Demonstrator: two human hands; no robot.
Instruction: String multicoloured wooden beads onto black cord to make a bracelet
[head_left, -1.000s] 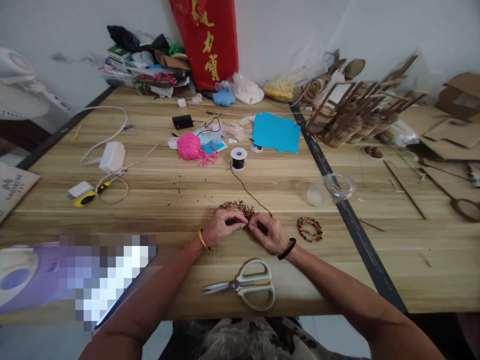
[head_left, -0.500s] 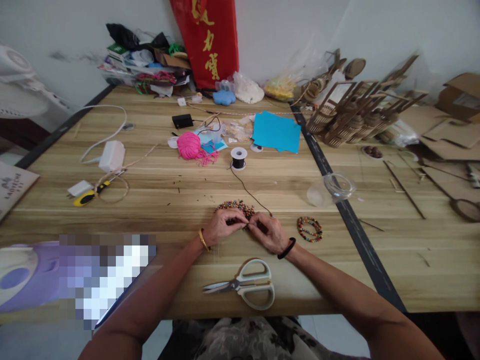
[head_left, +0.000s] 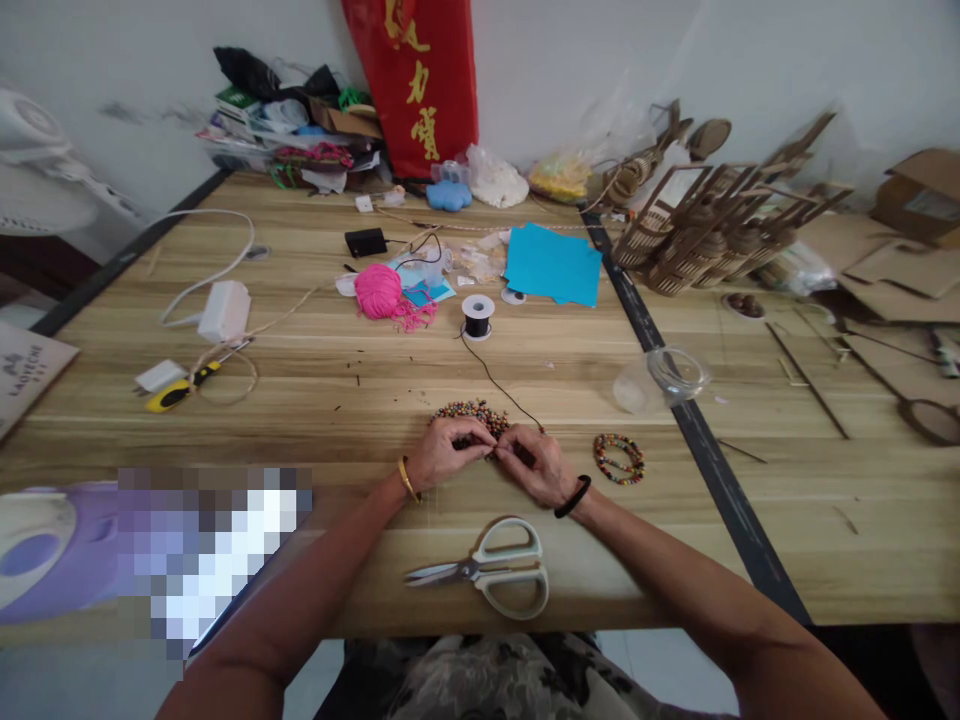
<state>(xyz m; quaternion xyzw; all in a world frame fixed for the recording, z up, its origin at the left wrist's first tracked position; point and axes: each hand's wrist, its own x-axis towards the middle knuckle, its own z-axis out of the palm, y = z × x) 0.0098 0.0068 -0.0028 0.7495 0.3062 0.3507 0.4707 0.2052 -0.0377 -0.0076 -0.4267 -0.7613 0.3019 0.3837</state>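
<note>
My left hand (head_left: 448,450) is closed in a pinch at the near edge of a pile of small multicoloured beads (head_left: 472,410). Its fingertips meet those of my right hand (head_left: 536,462), and what lies between them is too small to make out. A thin black cord (head_left: 499,388) runs from a white spool (head_left: 478,310) down to my right hand, whose thumb and fingers are pinched together on it. Right of that hand lies a coiled string of coloured beads (head_left: 619,459). Scissors (head_left: 480,570) with pale handles rest in front of me, blades pointing left.
Pink yarn (head_left: 379,290) and blue sheets (head_left: 553,264) lie behind the spool. A yellow-handled screwdriver (head_left: 169,396) is at left, above a partly blurred device. A clear plastic container (head_left: 671,372) and brown wooden lantern-like pieces (head_left: 694,240) stand at right.
Almost nothing differs. Both hands stay pinched together at the bead pile, with at most a slight shift of the fingertips.
</note>
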